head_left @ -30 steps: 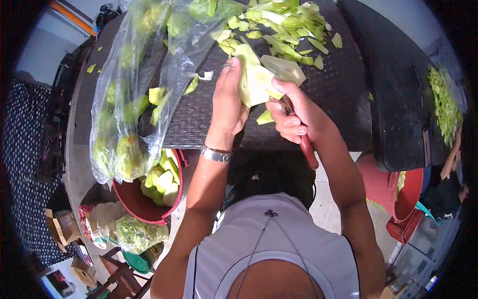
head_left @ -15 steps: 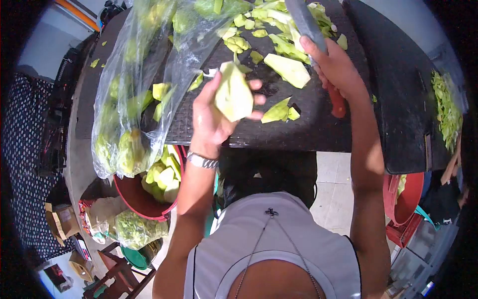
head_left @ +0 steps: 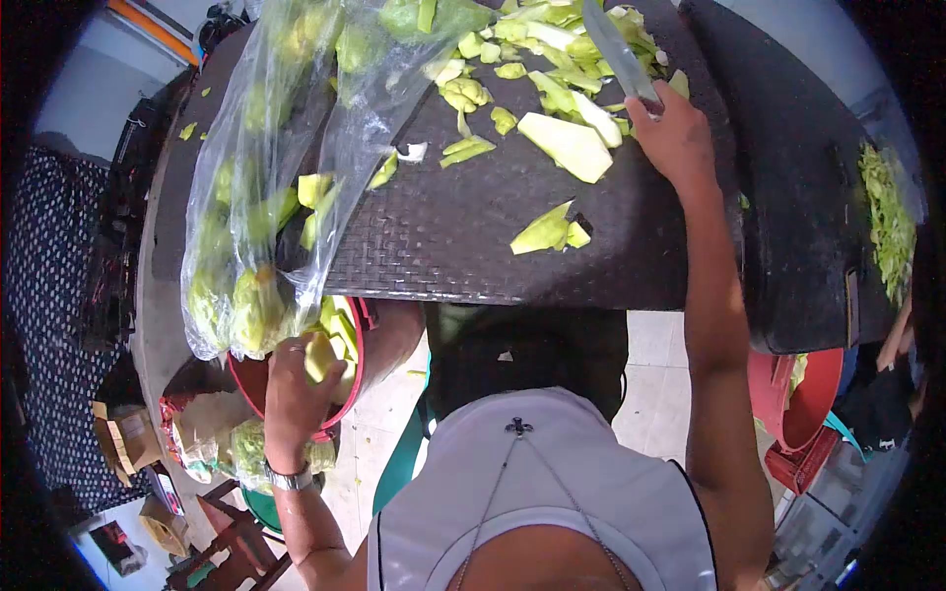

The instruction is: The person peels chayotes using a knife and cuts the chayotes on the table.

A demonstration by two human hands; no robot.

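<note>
Holds a long, grey, metal-bladed knife (head_left: 618,49) in the closed right hand (head_left: 678,140), over the right side of a dark, woven-textured table (head_left: 414,246), with the blade pointing away. Reaches with the left hand (head_left: 299,394) into a round, red bucket (head_left: 248,379), with bent fingers at a smooth, pale green piece (head_left: 320,357); cannot tell whether gripped or loose. Has a flat, angular, pale green slab (head_left: 567,147) lying on the table near the knife, and a heap of green peelings (head_left: 547,34) just beyond. Has a clear plastic bag (head_left: 291,148) of rounded green fruits (head_left: 256,307) to the left, overhanging the near edge.
</note>
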